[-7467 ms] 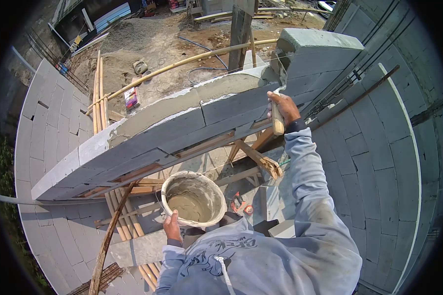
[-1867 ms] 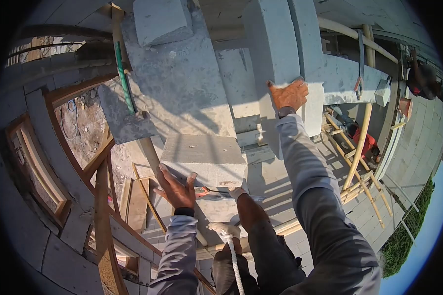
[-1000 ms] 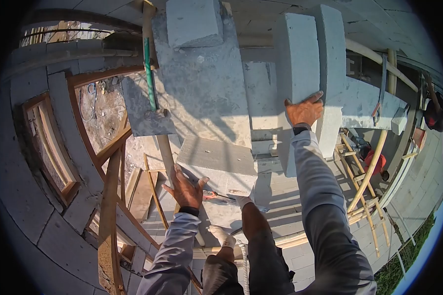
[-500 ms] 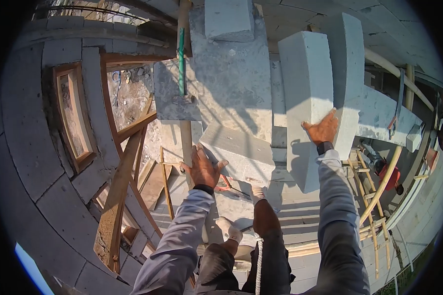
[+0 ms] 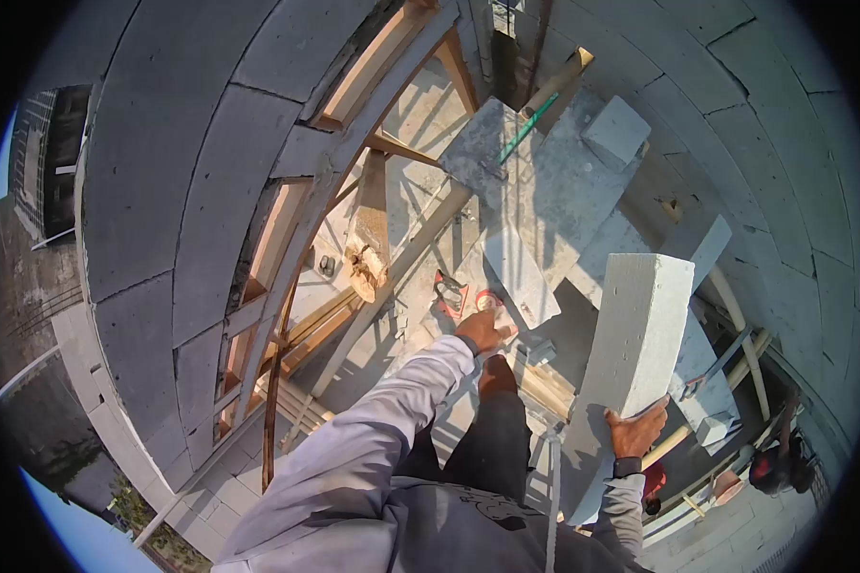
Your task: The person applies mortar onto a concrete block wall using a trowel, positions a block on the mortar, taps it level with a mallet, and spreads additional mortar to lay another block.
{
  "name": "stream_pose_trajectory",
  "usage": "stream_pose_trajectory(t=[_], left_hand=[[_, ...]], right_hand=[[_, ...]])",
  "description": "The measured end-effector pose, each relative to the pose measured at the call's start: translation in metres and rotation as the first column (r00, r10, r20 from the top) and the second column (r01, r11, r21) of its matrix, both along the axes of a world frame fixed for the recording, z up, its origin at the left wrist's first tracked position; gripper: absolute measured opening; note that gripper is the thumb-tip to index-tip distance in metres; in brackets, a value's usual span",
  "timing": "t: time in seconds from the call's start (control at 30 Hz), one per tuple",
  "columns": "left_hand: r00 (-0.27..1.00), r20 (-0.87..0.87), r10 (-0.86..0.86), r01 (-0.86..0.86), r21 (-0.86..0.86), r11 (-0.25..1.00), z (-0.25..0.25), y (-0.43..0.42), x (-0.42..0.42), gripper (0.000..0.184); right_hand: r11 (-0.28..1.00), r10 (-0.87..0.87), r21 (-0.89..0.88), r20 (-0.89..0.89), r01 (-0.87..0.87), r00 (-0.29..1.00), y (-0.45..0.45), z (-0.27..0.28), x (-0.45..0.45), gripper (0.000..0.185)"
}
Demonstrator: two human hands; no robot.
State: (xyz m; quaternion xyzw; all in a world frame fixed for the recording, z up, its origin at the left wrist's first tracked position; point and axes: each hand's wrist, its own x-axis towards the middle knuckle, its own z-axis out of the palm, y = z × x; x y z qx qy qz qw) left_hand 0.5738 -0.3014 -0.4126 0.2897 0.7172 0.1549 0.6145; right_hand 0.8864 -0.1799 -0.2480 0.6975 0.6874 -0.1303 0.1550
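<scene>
A tall pale aerated concrete block (image 5: 631, 334) stands on end at my right. My right hand (image 5: 637, 430) clasps its near edge, thumb on one face and fingers on the other. Low in front of me, my left hand (image 5: 484, 328) reaches down beside a small red round object (image 5: 488, 300) near my foot. Its fingers are too small and partly hidden to show whether they grip that object. Just left of it lies a red-handled tool (image 5: 450, 294). Beyond my left hand rests another concrete block (image 5: 521, 272).
A stained board (image 5: 564, 181) with a green-handled tool (image 5: 528, 129) and a further block (image 5: 617, 132) lies ahead. Timber frames (image 5: 277, 234) line the block wall (image 5: 210, 181) on the left. Bamboo poles (image 5: 736, 306) and a person (image 5: 782, 468) are below right.
My view has turned and tilted. My left hand has left the lying block and reached down toward the red objects. My right hand has stayed on the standing block and sits lower along it.
</scene>
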Motion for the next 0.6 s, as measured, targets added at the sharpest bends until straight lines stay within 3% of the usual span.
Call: stream_pose_trajectory(t=[0.1, 0.23, 0.37, 0.4, 0.5, 0.53, 0.6], left_hand=[[0.990, 0.140, -0.024, 0.032, -0.054, 0.998, 0.080, -0.024, 0.017, 0.085], [0.919, 0.389, -0.069, 0.060, 0.035, 0.998, 0.089, -0.081, 0.068, 0.093], [0.789, 0.598, -0.143, 0.116, 0.084, 0.990, 0.126, -0.105, 0.056, 0.092], [0.813, 0.582, 0.013, -0.173, 0.221, 0.960, 0.187, -0.113, 0.030, 0.064], [0.826, 0.560, -0.067, -0.126, 0.299, 0.946, 0.150, -0.152, 0.016, 0.052], [0.786, 0.617, 0.020, -0.224, 0.255, 0.940, 0.211, -0.167, -0.019, 0.049], [0.747, 0.642, 0.173, -0.362, 0.175, 0.915, 0.227, -0.203, -0.042, 0.051]], right_hand=[[0.989, 0.138, -0.027, -0.125, -0.143, 0.983, -0.022, 0.090, -0.013, 0.120], [0.926, 0.346, -0.052, -0.274, -0.373, 0.897, -0.051, 0.187, -0.033, 0.122], [0.775, 0.604, -0.036, -0.254, -0.631, 0.756, -0.081, 0.249, -0.078, 0.124], [0.751, 0.623, -0.058, -0.265, -0.657, 0.736, -0.089, 0.264, -0.093, 0.124], [0.620, 0.744, -0.027, -0.296, -0.784, 0.598, -0.109, 0.288, -0.133, 0.124], [0.565, 0.785, -0.009, -0.304, -0.825, 0.540, -0.115, 0.292, -0.149, 0.123], [0.452, 0.850, 0.021, -0.311, -0.892, 0.424, -0.129, 0.302, -0.182, 0.122]])
